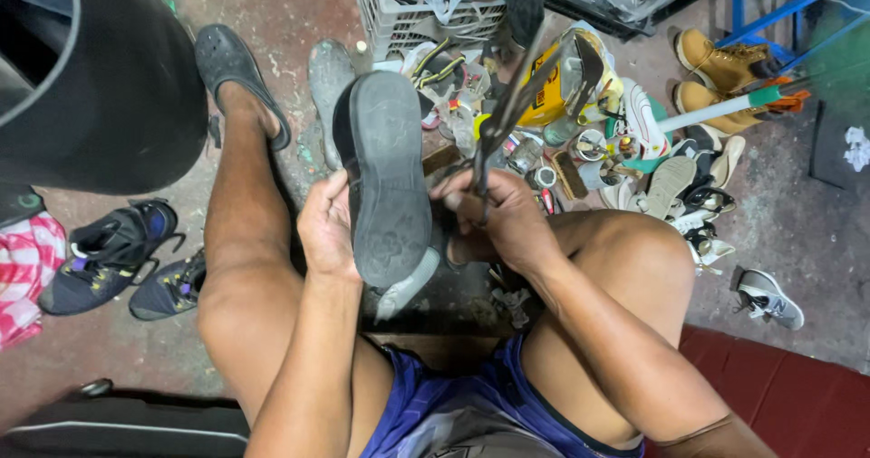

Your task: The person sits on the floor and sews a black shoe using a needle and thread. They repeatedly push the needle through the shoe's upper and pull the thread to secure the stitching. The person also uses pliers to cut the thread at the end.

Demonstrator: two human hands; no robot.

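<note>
A dark shoe (385, 173) is held sole up between my knees, its worn grey sole facing the camera. My left hand (328, 227) grips the shoe's left side near the heel. My right hand (503, 218) is closed around a long dark metal tool (507, 105), pincers or shears, whose arms point up and away from me. The tool's lower end meets the shoe's right edge, hidden by my fingers.
Dark sneakers (113, 254) lie on the floor at left beside a black tub (100, 86). A white crate (408, 14), tan boots (720, 64), loose shoes, soles and small tins clutter the floor ahead. A grey sneaker (768, 297) lies at right.
</note>
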